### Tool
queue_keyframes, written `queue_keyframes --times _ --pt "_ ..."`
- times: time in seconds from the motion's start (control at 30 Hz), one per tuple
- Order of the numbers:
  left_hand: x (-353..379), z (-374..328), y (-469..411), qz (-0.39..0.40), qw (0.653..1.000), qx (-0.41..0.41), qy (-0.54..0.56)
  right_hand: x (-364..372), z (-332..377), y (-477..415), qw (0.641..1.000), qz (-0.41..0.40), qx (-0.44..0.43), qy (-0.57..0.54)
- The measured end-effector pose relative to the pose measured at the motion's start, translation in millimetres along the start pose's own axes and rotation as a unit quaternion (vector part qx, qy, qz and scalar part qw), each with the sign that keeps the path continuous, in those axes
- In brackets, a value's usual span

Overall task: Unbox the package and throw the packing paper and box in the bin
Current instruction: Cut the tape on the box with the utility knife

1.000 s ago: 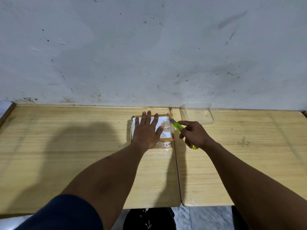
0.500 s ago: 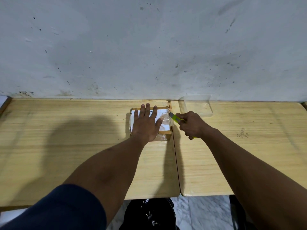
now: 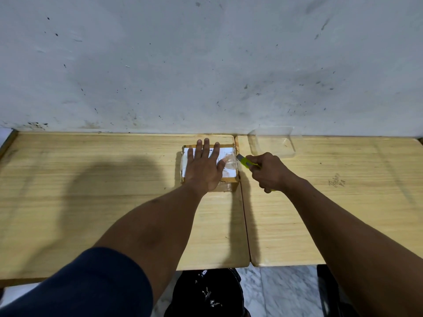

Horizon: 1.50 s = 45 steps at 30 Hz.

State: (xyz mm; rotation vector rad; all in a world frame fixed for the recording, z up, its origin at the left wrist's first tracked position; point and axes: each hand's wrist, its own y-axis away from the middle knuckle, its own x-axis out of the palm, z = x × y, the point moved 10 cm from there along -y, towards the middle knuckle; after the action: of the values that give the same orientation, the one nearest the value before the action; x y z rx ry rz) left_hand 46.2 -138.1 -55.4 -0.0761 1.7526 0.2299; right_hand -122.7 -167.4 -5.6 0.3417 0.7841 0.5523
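Observation:
A small taped cardboard package point(image 3: 229, 167) with a white label lies flat near the back of the left wooden table. My left hand point(image 3: 204, 168) presses flat on its top, fingers spread. My right hand point(image 3: 267, 171) is closed around a yellow-green box cutter point(image 3: 245, 161), whose tip touches the package's right edge. Clear tape shines on the package's right side. A black-lined bin point(image 3: 206, 294) stands on the floor below the table's front edge.
Two wooden tables point(image 3: 91, 202) stand side by side against a stained white wall, with a narrow gap between them. A clear plastic container point(image 3: 277, 143) sits at the back of the right table, just behind my right hand. Marble floor shows below.
My right hand has moved with the cutter along the package's right edge, toward its far end. My left hand has stayed pressed on the package. The view has shifted slightly.

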Motion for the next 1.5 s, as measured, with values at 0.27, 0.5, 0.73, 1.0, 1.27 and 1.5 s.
queue_keyframes --times 0.27,0.5,0.73,1.0,1.27,1.5 --pt "0.1 0.2 0.7 0.004 1.0 0.002 -0.007 -0.7 0.0 9.9 1.0 0.003 0.001 -0.01" --pt "-1.1 -0.6 1.1 -0.004 1.0 0.009 -0.01 0.3 4.3 19.3 1.0 -0.011 -0.017 0.011" --pt "-0.5 -0.2 0.6 -0.003 1.0 0.008 -0.004 2.6 2.4 22.3 1.0 -0.006 -0.015 0.024" --pt "-0.9 -0.4 0.9 -0.006 1.0 0.011 -0.008 5.4 0.7 32.4 0.999 0.002 -0.012 0.045" --pt "-1.2 0.1 0.9 -0.004 1.0 0.013 -0.003 19.3 -1.8 43.6 0.995 0.021 -0.015 0.099" --pt "-2.3 -0.7 1.4 0.005 1.0 0.02 0.005 21.2 -3.6 47.9 0.995 0.016 -0.01 0.101"
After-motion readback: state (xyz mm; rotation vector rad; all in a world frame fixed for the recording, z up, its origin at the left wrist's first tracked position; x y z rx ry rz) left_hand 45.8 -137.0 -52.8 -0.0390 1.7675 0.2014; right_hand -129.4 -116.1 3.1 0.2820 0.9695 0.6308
